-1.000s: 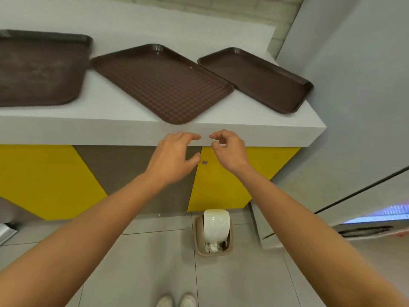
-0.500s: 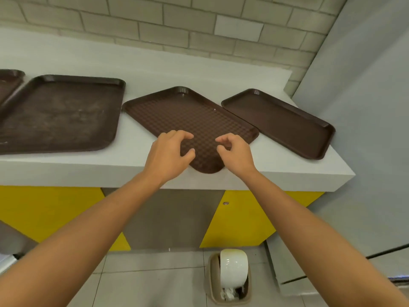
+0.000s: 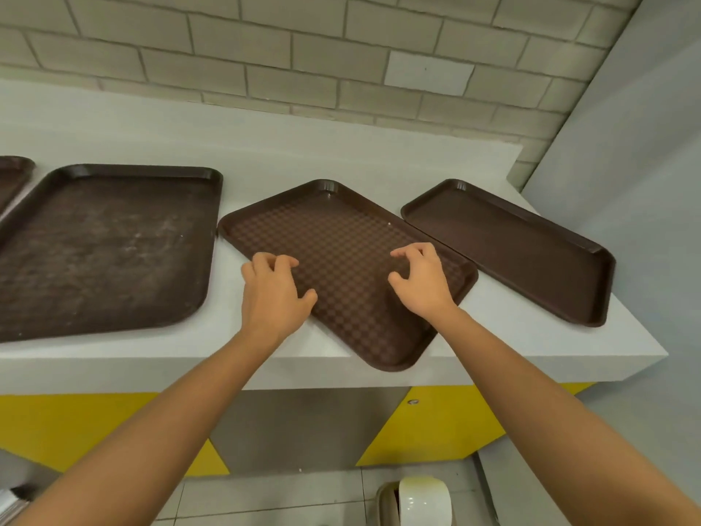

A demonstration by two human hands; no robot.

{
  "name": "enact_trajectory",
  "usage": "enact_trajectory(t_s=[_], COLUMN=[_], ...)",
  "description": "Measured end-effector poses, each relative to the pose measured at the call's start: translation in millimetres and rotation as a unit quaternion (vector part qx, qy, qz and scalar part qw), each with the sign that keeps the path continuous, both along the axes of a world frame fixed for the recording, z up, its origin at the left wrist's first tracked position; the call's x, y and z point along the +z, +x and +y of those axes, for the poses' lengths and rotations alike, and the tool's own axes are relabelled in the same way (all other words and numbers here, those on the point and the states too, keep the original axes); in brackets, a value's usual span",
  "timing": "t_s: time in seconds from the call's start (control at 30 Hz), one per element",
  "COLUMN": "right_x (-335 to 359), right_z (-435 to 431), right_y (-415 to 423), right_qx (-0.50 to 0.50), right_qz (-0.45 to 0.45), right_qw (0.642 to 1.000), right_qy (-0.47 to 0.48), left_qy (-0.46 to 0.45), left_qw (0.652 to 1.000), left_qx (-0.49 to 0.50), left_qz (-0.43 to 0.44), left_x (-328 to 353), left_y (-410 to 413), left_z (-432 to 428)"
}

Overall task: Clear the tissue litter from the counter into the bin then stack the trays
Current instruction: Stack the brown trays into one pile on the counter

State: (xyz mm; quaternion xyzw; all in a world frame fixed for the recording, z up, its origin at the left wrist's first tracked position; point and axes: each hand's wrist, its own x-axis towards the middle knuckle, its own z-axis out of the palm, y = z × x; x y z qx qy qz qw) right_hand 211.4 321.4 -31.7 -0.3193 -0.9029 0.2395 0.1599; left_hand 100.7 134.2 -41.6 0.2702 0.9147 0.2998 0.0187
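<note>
the middle tray [image 3: 341, 237] lies skewed on the white counter [image 3: 265, 146]. its long axis runs far-left to near-right, and its near corner overhangs the front edge. the left hand [image 3: 271, 298] is over its left long rim and the right hand [image 3: 423, 286] over its right half. both have fingers half-curled and spread, gripping nothing; contact is unclear. the tray is brown plastic with a checker-textured floor, rounded corners and a low raised rim.
</note>
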Motion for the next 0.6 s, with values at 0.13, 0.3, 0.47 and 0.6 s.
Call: enact_trajectory(t_s=[0.13,0.3,0.47,0.6], right_x=[-4,-3,-8,-11], right_z=[30,62,85,94], right_y=[-10,-19,-22,-24], right_qx=[-0.021,-0.046,-0.075,-0.094], right_qz=[-0.054,-0.071,-0.134,-0.13], right_qw=[0.998,0.996,0.988,0.987], right_qy=[0.016,0.003,0.013,0.031], left_qy=[0.003,0.03,0.064,0.087], left_qw=[0.995,0.984,0.976,0.966], left_qx=[0.061,0.112,0.138,0.181], left_qz=[-0.084,-0.138,-0.159,-0.164], left_x=[-4,-8,-7,-8], left_y=[-12,-25,-30,-33], left_z=[12,28,42,50])
